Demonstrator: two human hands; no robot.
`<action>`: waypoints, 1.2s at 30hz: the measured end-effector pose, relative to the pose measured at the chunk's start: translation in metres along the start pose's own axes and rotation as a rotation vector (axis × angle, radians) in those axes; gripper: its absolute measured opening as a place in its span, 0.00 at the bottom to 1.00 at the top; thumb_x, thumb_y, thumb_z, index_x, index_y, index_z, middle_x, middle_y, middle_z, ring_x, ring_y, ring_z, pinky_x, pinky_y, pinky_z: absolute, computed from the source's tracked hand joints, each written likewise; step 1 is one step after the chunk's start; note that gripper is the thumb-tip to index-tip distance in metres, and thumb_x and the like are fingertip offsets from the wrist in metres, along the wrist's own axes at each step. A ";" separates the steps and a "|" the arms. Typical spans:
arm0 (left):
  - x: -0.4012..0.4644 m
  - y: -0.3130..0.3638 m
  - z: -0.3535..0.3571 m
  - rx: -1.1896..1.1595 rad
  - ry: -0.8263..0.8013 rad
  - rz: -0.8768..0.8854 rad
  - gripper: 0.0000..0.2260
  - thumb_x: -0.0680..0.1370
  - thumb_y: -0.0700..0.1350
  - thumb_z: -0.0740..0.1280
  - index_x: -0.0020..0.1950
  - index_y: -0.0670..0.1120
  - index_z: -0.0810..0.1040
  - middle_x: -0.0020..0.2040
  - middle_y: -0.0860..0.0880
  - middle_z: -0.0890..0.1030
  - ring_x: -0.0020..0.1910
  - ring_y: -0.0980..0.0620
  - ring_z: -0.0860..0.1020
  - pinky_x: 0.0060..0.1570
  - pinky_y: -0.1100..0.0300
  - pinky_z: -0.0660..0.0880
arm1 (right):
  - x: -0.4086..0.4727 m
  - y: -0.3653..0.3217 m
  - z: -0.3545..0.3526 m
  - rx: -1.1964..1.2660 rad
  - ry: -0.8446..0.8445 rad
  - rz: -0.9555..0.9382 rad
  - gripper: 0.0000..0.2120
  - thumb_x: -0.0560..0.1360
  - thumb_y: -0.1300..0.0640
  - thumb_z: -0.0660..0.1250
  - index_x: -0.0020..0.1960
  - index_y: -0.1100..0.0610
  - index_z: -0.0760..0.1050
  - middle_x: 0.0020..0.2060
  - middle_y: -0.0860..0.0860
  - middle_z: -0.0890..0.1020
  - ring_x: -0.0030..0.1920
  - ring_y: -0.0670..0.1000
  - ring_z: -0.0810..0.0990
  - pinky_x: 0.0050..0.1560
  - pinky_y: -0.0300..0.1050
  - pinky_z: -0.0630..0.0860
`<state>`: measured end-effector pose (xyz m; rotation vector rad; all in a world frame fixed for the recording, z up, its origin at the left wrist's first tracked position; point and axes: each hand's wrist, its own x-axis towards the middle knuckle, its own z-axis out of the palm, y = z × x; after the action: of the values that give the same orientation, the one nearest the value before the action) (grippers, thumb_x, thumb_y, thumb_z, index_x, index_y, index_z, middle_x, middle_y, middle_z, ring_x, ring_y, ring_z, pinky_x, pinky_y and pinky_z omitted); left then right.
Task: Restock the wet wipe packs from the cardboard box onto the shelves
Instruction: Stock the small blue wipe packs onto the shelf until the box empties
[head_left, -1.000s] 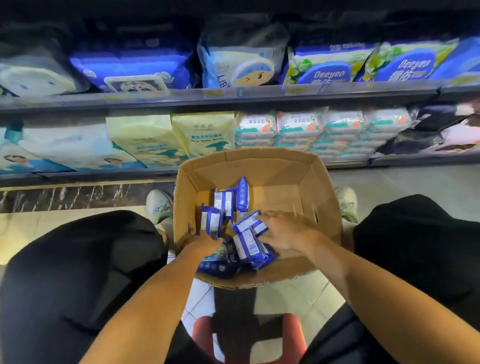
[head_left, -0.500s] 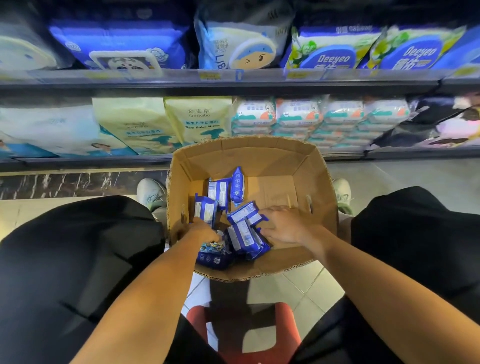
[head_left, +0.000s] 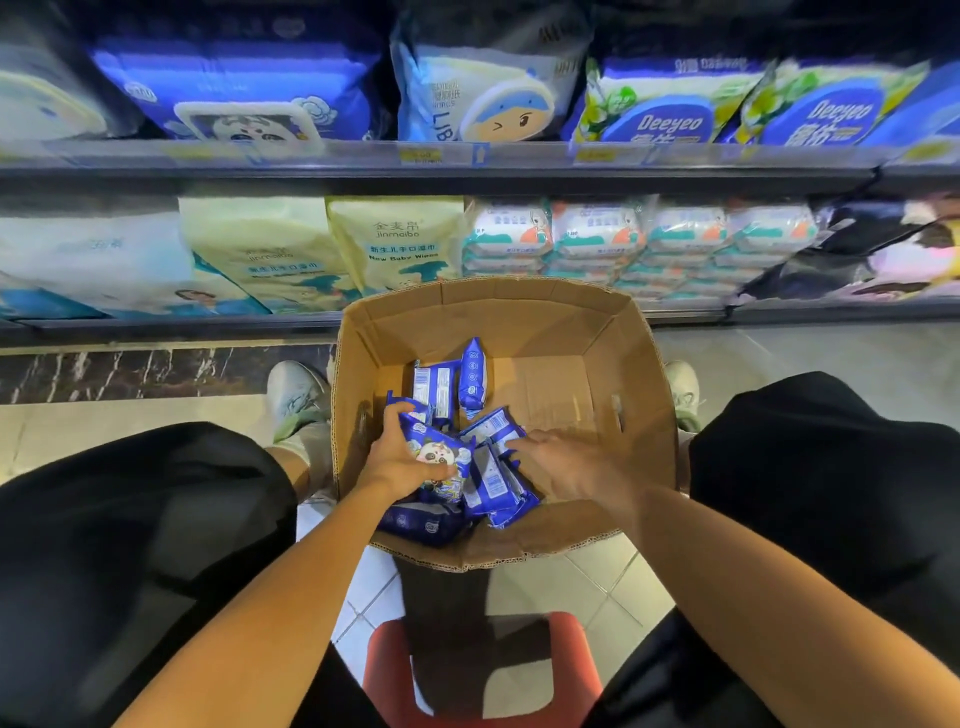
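The person sits on a red stool facing the shelves, knees spread, with an open cardboard box on the tiled floor between their feet. Both bare arms reach down into it. The left hand is curled round a blue wet wipe pack with a cartoon panda face on its front, thumb across the near side, fingers over the top edge. The right hand lies just beside it with fingers spread and fairly straight, fingertips touching the edge of another blue pack; it grips nothing that I can see. More blue packs lie loose along the left half of the box floor, a few standing on edge near the far wall. On the lower shelf beyond the box sit pale yellow baby wipe bags and stacked white-and-teal packs; larger blue bags fill the shelf above.
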<state>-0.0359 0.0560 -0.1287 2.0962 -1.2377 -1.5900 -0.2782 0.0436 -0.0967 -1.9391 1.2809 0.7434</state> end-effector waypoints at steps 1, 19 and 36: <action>-0.001 -0.003 -0.003 -0.049 0.009 0.022 0.44 0.63 0.38 0.83 0.69 0.56 0.60 0.58 0.49 0.78 0.52 0.54 0.79 0.55 0.53 0.77 | 0.008 -0.001 0.006 0.004 -0.011 -0.017 0.41 0.73 0.63 0.71 0.79 0.46 0.55 0.76 0.51 0.64 0.73 0.56 0.67 0.70 0.53 0.69; 0.020 -0.029 -0.014 -0.344 0.179 0.116 0.45 0.66 0.37 0.81 0.73 0.57 0.58 0.60 0.47 0.80 0.53 0.55 0.83 0.52 0.54 0.82 | 0.087 -0.053 0.085 -0.282 0.098 -0.051 0.41 0.72 0.61 0.73 0.78 0.49 0.54 0.78 0.61 0.52 0.76 0.70 0.49 0.70 0.59 0.67; 0.002 -0.019 -0.013 -0.336 0.210 0.114 0.39 0.65 0.36 0.81 0.68 0.52 0.62 0.53 0.56 0.77 0.49 0.60 0.81 0.41 0.68 0.78 | 0.064 -0.011 0.063 0.682 0.181 0.103 0.17 0.78 0.62 0.60 0.62 0.47 0.77 0.60 0.54 0.78 0.34 0.45 0.73 0.35 0.44 0.70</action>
<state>-0.0154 0.0621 -0.1369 1.8878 -0.9295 -1.3769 -0.2507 0.0622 -0.1814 -1.4065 1.5047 0.1318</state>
